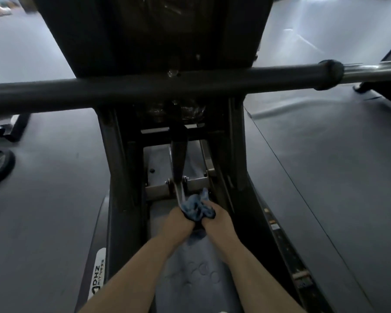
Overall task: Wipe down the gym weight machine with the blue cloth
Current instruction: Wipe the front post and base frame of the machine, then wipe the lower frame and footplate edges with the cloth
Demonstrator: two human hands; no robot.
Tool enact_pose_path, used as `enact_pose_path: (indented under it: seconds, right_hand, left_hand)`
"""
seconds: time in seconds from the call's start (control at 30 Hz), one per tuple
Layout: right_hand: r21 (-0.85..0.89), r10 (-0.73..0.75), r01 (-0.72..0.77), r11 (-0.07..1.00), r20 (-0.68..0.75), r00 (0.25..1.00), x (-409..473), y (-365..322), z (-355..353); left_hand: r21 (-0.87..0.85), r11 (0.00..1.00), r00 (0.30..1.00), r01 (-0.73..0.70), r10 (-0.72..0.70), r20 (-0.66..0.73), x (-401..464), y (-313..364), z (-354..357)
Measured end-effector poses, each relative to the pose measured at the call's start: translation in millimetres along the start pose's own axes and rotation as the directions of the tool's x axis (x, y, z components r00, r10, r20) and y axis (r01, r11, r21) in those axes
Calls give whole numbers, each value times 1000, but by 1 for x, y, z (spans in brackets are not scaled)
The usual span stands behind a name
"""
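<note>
Blue cloth [198,207] bunched, gripped by left hand [178,219], right hand [216,216]

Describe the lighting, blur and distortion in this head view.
Head view: dim overall, the machine upper body nearly black; pale glare on the floor at upper right; wide-angle bend bows the bar; edges look soft, while the cloth and both hands stay fairly clear.

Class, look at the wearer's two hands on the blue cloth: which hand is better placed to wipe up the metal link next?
Probably left. The left hand sits directly below the metal link; the right hand grips the blue cloth further right.
</note>
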State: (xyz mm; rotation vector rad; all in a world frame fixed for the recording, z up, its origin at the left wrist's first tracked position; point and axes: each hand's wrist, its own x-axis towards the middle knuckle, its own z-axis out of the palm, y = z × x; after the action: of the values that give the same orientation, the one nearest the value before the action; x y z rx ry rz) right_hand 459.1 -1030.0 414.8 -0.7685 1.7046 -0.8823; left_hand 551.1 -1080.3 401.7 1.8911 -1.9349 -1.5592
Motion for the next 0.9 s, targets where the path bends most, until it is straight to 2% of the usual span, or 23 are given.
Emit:
enact_pose_path:
  seconds: [0.07,0.17,0.27,0.33,0.4,0.47,0.57,0.77,0.9]
  right_hand:
    - [54,9,-6,999,-66,998,-26,14,-9]
    - [77,5,6,997,-143,990,-66,33,-20]
    - [52,10,0,999,-184,983,-101,46,-33]
    - [2,18,-18,1000,-157,987,-129,56,-41]
    - [-93,-8,-2,996,-112,994,-148,65,-46]
    - [-155,-25,12,988,-77,997,-173,73,-55]
    - [-196,-38,39,980,11,999,-216,91,-68]
    - [-218,-39,60,974,96,995,-308,132,-124]
    - [-236,-53,76,969,102,993,-356,149,-173]
  left_hand:
    - [-145,989,999,22,-26,-26,-29,1,13]
    - [-158,987,1000,28,-27,10,-54,1,35]
    - [-159,982,994,97,-87,71,-82,5,58]
    - [-238,963,991,127,-112,75,-115,7,72]
    - [-317,946,997,68,-74,-7,-144,1,80]
    - [-337,941,997,20,-44,-63,-180,-4,92]
    - [-374,927,989,41,-91,-117,-226,-14,123]
    - [-402,911,980,93,-156,-126,-311,-6,203]
    - [-414,906,989,91,-131,-69,-355,23,244]
